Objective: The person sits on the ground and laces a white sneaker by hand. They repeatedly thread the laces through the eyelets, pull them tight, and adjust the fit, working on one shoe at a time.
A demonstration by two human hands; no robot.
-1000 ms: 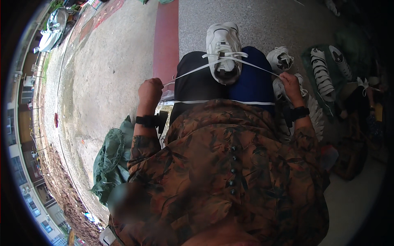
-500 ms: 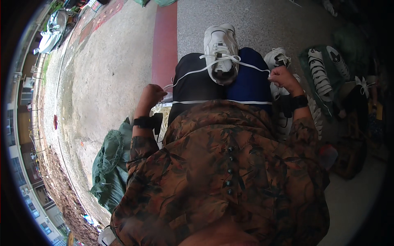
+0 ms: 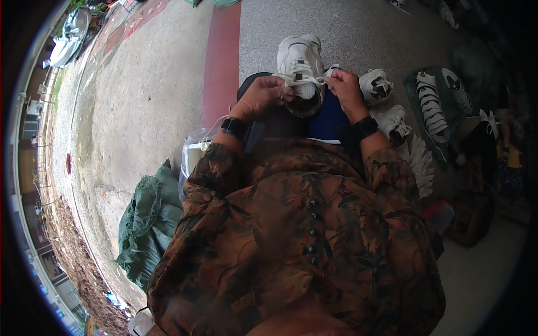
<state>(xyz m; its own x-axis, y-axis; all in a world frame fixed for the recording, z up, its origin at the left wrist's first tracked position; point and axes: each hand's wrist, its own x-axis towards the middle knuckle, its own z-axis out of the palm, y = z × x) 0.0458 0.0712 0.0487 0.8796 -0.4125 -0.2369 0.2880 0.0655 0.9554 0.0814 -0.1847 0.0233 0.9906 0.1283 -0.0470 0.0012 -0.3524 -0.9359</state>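
Observation:
A white sneaker [image 3: 298, 51] rests across my knees, its dark opening towards me. White shoelace [image 3: 307, 79] crosses over its tongue in what looks like a loose knot or bow. My left hand [image 3: 263, 96] is closed at the left side of the shoe, its fingers pinching the lace. On the other side, my right hand [image 3: 346, 91] pinches the lace between thumb and fingertips, just right of the tongue. Both hands are close to the shoe's top. The exact loops between the fingers are too small to make out.
More white sneakers [image 3: 375, 85] lie on my right, next to a row of stacked shoes [image 3: 432, 106] on green cloth. A green sack [image 3: 150, 224] and a clear plastic bag [image 3: 193, 148] are on my left. A person's arm [image 3: 506, 131] shows at far right.
Both hands have come inward from wide apart, where they held the lace ends stretched out sideways. They are now at the shoe, gripping the lace near its knot.

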